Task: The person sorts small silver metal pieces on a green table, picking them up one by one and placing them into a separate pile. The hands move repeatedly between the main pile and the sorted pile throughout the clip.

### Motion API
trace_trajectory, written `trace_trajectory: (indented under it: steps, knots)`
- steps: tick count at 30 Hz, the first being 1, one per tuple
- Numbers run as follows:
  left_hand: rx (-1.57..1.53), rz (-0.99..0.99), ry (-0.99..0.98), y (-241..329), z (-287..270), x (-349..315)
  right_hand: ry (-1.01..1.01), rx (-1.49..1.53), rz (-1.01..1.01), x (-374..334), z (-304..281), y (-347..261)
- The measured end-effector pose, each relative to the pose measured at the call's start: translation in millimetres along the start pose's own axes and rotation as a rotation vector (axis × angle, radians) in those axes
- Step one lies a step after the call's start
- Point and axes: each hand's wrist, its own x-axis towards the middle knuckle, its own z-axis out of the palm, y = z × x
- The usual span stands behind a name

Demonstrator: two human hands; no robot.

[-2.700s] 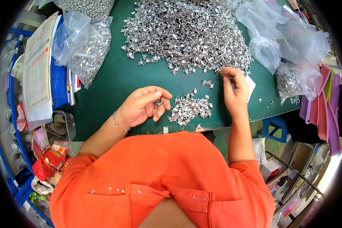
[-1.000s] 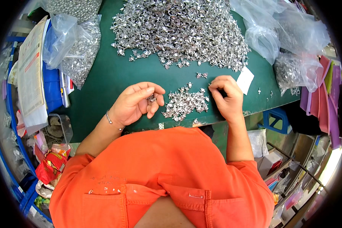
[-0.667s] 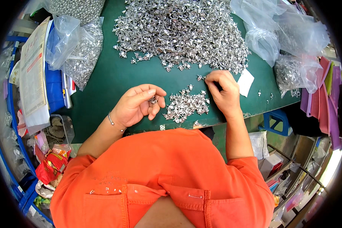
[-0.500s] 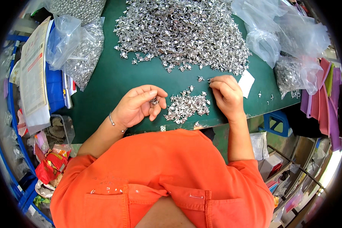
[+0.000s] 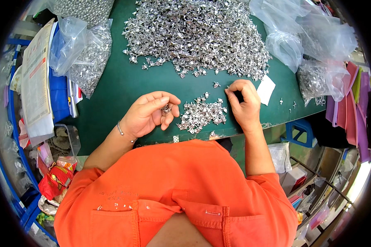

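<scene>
My left hand point(image 5: 146, 113) is half curled, palm turned up, around a few small silver metal pieces point(image 5: 166, 109) in its fingers. Between my two hands lies a small heap of silver metal pieces point(image 5: 202, 114) on the green table point(image 5: 111, 103). Just right of that heap, my right hand point(image 5: 245, 103) has thumb and forefinger pinched together close to the tabletop; whatever is at the fingertips is too small to make out. One loose silver piece point(image 5: 216, 84) lies a little left of those fingertips.
A large pile of silver metal pieces point(image 5: 198, 37) covers the table's far side. Clear bags of metal parts stand at the left point(image 5: 90, 57) and right point(image 5: 313, 80). White paper point(image 5: 266, 89) lies beyond my right hand. A blue stool point(image 5: 299, 133) stands below the table's right edge.
My right hand has shifted very slightly, and a gap now shows between its thumb and curved forefinger. My left hand has hardly moved and still holds its pieces.
</scene>
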Motion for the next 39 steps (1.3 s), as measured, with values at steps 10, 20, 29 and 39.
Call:
trace_trajectory:
  steps: [10, 20, 29, 39]
  knots:
    - [0.043, 0.02, 0.026, 0.4, 3.0, 1.0, -0.05, 0.115, 0.078, 13.1, -2.5, -8.6]
    - [0.089, 0.054, 0.054, -0.9, 2.3, -3.3, -0.132, 0.197, -0.147, 19.6, 3.0, -2.7]
    - [-0.073, -0.046, 0.124, -5.3, 33.2, 0.1, -0.171, 0.106, -0.102, 22.6, 9.1, -6.7]
    - [-0.159, -0.165, 0.033, -13.3, 31.8, 15.8, -0.262, 0.189, -0.336, 44.8, 12.1, -39.3]
